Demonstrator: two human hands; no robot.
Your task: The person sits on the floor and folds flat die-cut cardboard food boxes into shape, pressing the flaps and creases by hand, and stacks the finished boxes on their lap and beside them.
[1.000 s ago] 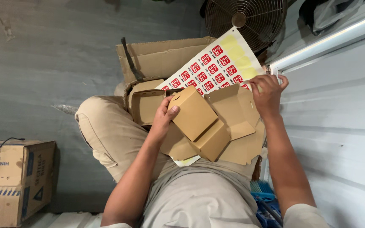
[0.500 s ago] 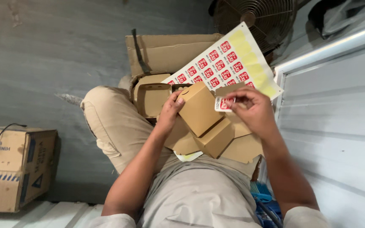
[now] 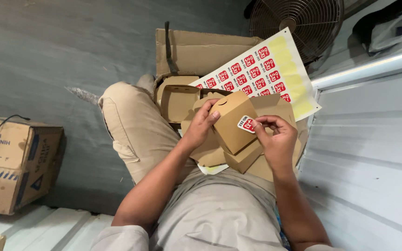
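The left hand [image 3: 204, 124] grips a small folded brown cardboard box [image 3: 231, 123] over the person's lap, its fingers clamped on the box's left edge. The right hand [image 3: 275, 139] presses a red-and-white square sticker [image 3: 246, 124] onto the box face, fingers pinched together on the sticker's edge. Just behind lies a yellow-backed sheet of red stickers [image 3: 266, 74], resting on a larger open cardboard carton [image 3: 196, 51] near a round metal fan [image 3: 298, 23].

Ahead of you a round wire fan [image 3: 298, 28] stands on the grey floor [image 3: 70, 46]. A printed carton [image 3: 17, 162] sits at your left with a black cable [image 3: 1, 123] on its top. At upper right a grey bag [image 3: 394, 25] lies above a pale ledge [image 3: 368, 69].
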